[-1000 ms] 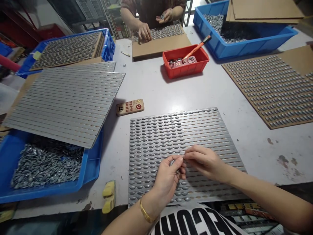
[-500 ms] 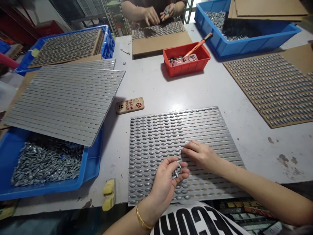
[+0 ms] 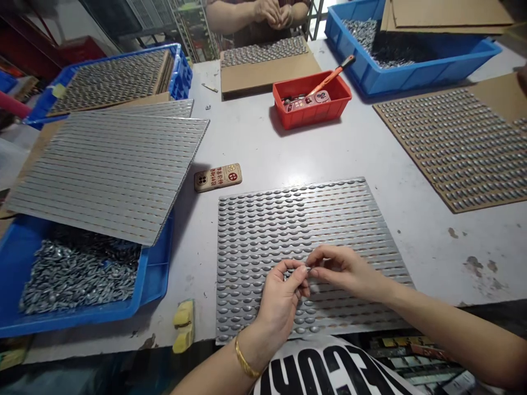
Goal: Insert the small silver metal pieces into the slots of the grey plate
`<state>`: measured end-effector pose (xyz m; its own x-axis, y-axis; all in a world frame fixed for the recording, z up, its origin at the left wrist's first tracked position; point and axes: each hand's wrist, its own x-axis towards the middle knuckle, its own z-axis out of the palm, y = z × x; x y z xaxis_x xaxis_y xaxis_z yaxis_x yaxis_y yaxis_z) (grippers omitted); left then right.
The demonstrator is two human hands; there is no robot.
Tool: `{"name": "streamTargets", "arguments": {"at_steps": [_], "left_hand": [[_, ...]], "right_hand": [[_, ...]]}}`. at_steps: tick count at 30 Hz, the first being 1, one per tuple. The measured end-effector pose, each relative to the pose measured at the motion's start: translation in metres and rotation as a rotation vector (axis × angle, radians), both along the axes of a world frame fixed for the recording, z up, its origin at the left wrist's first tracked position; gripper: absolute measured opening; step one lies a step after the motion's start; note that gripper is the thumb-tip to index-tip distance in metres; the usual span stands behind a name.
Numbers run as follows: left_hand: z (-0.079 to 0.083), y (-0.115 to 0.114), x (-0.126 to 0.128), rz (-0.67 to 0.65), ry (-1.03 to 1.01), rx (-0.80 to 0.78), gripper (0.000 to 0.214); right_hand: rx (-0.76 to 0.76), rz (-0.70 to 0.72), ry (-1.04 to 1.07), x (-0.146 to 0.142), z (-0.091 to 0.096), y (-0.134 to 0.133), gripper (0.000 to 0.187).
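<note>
In front of me lies a grey slotted board (image 3: pixel 354 219), its left part lined with rows of small oval grey metal pieces (image 3: pixel 263 219). Over the board, my left hand (image 3: pixel 280 302) is curled, with loose metal pieces mostly hidden in its fingers. My right hand (image 3: pixel 346 271) meets the left thumb tip, and its thumb and forefinger pinch what looks like one small grey metal piece (image 3: pixel 308 268). Slots on the board's right part show bare, except along the top row.
Blue bins (image 3: pixel 154 274) (image 3: pixel 428 77) hold loose metal pieces. Slotted boards (image 3: pixel 111 164) overhang the left bin. A phone (image 3: pixel 218 177), a red tray (image 3: pixel 313 115) and a filled brown board (image 3: pixel 457 148) lie around. Across the table, another person's hands (image 3: pixel 274 13) are together.
My right hand has drawn back from the board to my left fingertips. My left fingers have curled in over the pieces. The other person's hands have come together.
</note>
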<state>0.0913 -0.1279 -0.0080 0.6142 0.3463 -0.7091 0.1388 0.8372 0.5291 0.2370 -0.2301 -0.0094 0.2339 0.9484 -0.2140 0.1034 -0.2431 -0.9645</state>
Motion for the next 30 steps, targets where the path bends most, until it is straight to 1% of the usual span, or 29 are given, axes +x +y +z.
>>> {"name": "streamTargets", "arguments": {"at_steps": [2,6,9,12,14,17,21,24,26,30], "left_hand": [[-0.001,-0.001,0.001,0.011,-0.01,0.001,0.024],[-0.001,-0.004,0.003,0.033,-0.036,-0.004,0.023],[0.0,-0.006,0.005,0.008,-0.034,0.03,0.023],[0.001,-0.006,0.005,-0.025,-0.044,0.035,0.022],[0.002,-0.005,0.003,-0.052,-0.061,0.003,0.021],[0.002,-0.002,-0.001,-0.071,-0.045,-0.052,0.02],[0.002,0.003,-0.009,-0.04,0.041,-0.043,0.023],[0.001,0.005,-0.014,-0.03,0.056,-0.019,0.021],[0.001,0.005,-0.015,-0.045,0.046,-0.01,0.019],[-0.001,0.003,-0.017,-0.073,0.03,0.006,0.021]], "right_hand": [[0.041,-0.057,0.025,-0.003,-0.003,0.001,0.009],[0.185,-0.115,-0.058,-0.008,-0.009,0.0,0.01],[0.255,-0.108,-0.208,-0.011,-0.012,-0.004,0.014],[0.313,-0.071,-0.406,-0.01,-0.015,-0.01,0.024],[0.324,-0.045,-0.466,-0.007,-0.017,-0.014,0.029],[0.324,-0.029,-0.524,-0.002,-0.021,-0.018,0.032],[0.348,-0.066,-0.749,0.004,-0.036,-0.02,0.028],[0.341,-0.004,-0.915,0.004,-0.05,-0.017,0.026],[0.341,0.044,-1.001,0.004,-0.055,-0.015,0.025],[0.332,0.119,-1.124,0.004,-0.054,-0.013,0.025]]}}
